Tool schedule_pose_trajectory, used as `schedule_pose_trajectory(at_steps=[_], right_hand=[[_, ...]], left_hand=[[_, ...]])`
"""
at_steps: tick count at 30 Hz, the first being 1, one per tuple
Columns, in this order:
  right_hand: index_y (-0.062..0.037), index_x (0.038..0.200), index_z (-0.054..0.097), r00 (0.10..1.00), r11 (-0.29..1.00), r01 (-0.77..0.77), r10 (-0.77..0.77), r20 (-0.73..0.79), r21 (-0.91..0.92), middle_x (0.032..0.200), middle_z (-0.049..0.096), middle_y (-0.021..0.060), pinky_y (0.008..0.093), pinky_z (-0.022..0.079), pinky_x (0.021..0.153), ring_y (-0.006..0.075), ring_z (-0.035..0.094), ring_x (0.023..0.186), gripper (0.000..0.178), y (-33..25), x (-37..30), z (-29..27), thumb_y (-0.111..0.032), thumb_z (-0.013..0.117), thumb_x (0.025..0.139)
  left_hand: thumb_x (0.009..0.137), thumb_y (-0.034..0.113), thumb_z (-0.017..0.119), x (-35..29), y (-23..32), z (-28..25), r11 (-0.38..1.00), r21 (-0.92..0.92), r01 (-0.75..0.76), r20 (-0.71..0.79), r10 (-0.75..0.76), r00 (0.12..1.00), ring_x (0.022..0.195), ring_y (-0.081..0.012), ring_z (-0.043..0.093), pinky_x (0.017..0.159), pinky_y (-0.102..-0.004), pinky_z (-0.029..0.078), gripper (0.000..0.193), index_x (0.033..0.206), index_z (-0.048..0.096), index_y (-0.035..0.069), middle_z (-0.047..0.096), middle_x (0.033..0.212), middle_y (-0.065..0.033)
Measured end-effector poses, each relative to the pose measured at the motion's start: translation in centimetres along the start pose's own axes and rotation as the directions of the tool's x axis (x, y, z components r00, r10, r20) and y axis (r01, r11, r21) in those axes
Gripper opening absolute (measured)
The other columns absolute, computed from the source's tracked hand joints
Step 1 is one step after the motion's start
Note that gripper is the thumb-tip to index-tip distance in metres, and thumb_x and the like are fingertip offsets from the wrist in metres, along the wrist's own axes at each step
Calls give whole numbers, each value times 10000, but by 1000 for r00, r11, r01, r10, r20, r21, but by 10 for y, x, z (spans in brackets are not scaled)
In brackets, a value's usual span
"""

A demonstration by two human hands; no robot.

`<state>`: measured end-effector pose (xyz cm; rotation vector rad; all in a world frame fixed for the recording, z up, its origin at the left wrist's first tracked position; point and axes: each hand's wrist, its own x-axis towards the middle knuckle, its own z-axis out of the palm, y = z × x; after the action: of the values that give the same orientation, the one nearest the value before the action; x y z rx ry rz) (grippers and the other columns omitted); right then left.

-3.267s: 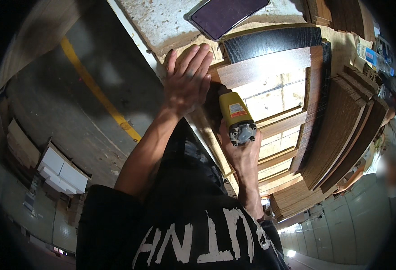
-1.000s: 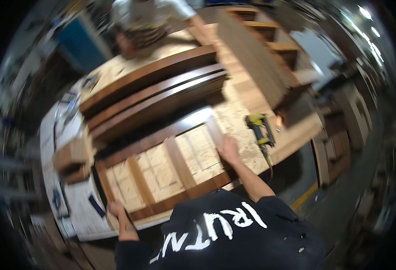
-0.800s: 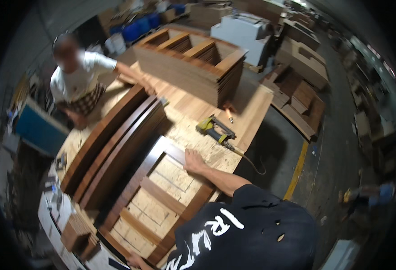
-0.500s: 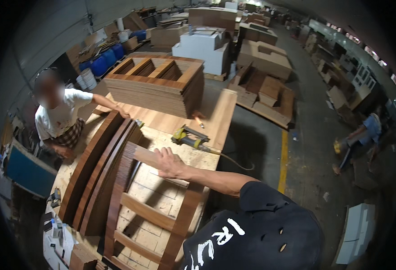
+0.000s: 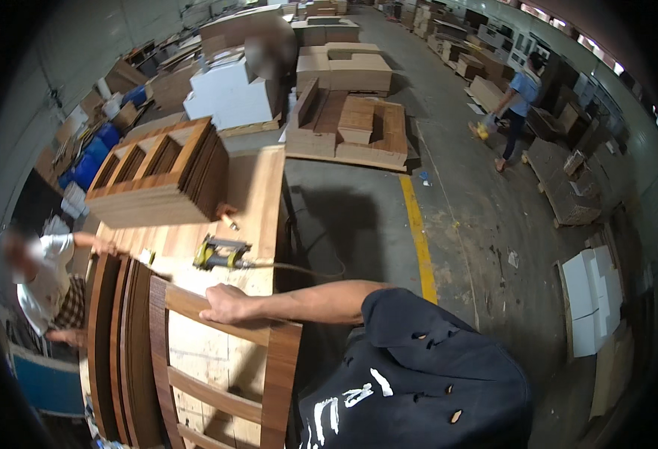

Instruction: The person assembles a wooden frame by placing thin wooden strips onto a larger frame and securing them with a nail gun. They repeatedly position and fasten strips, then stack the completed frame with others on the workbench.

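My right hand [image 5: 228,304] is closed around the far end rail of a ladder-like brown wooden frame [image 5: 282,367], its fingers curled over the rail. Slats cross between the frame's two long sides, and its near end runs out of the picture. Beneath it is the pale wooden worktable [image 5: 258,209]; whether the frame lies flat or is slightly lifted I cannot tell. Left of the frame, several long dark-brown boards [image 5: 112,337] stand on edge side by side. Beyond my hand lies a yellow-green and black air nailer [image 5: 222,253] with a hose. My left hand is out of view.
A stack of similar frames [image 5: 160,179] sits at the table's far end, near a small wooden-handled tool [image 5: 229,221]. At left a co-worker's hand [image 5: 104,247] touches the boards. Another person [image 5: 522,105] walks on the right, past pallets of panels [image 5: 374,146].
The view has swung right, so the table and co-worker appear farther left. My right hand stays at the frame's far end rail, its fingers now more tightly curled. The walking person has moved away.
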<state>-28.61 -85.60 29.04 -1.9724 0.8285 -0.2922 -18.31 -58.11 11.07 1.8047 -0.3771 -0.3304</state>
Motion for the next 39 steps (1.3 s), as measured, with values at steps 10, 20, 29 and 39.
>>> schedule_pose_trajectory(at_steps=[10,20,29,39], right_hand=[[34,958,713,873,981,93,1,-488,169,854,722,218,392,551,777,305,718,847,521,165,-95,-219,-482,735,887],[-10,1099,712,635,891,158,239,-735,426,1014,684,24,332,501,855,160,608,912,344,363,-137,-306,-324,598,1014],[83,1331,607,234,776,-3,614,-754,631,1428,570,192,433,370,1119,295,515,1290,591,354,-210,-318,-346,698,934],[46,1400,544,246,782,88,583,-775,617,1482,521,157,428,351,1141,278,486,1331,606,302,-98,-325,-348,655,953]], left_hand=[[958,412,664,-22,58,146,921,-369,127,32,-124,992,1207,-278,599,1016,-461,498,465,1295,644,93,657,1289,-99],[991,361,657,-49,69,145,383,-897,220,181,-135,974,1212,-230,602,1033,-428,491,382,1290,661,123,672,1300,-60],[917,291,792,0,160,264,538,-674,506,470,-216,856,856,-106,619,815,-296,536,418,1224,618,69,672,1015,13],[945,284,757,150,201,314,515,-641,569,675,25,737,942,-149,627,820,-302,518,469,1279,547,30,638,1125,-45]])
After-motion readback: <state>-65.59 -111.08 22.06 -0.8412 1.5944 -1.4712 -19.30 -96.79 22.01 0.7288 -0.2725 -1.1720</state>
